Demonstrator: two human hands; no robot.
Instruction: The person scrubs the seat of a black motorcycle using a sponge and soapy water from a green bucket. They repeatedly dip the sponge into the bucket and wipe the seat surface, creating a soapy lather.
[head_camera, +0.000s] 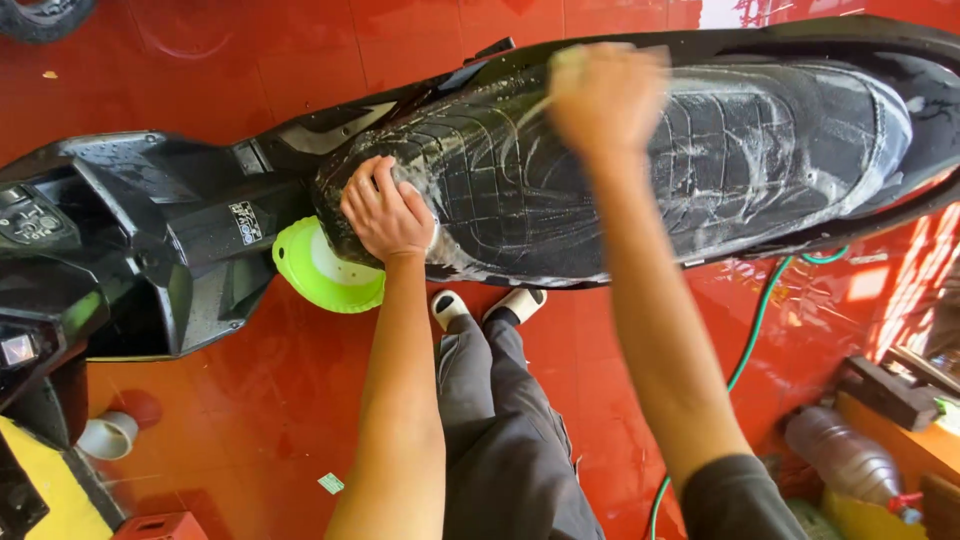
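A black scooter lies across the view, its wet, soapy seat running from centre to right. My left hand rests flat on the front end of the seat, fingers bent over its edge. My right hand is blurred over the middle of the seat, closed around something pale that I cannot make out clearly. Soap streaks cover the seat surface around both hands.
A lime-green plastic bowl sits on the scooter's footboard just under my left hand. A green hose runs over the red tiled floor. A clear plastic bottle and wooden blocks lie at the right. A white cup is at the left.
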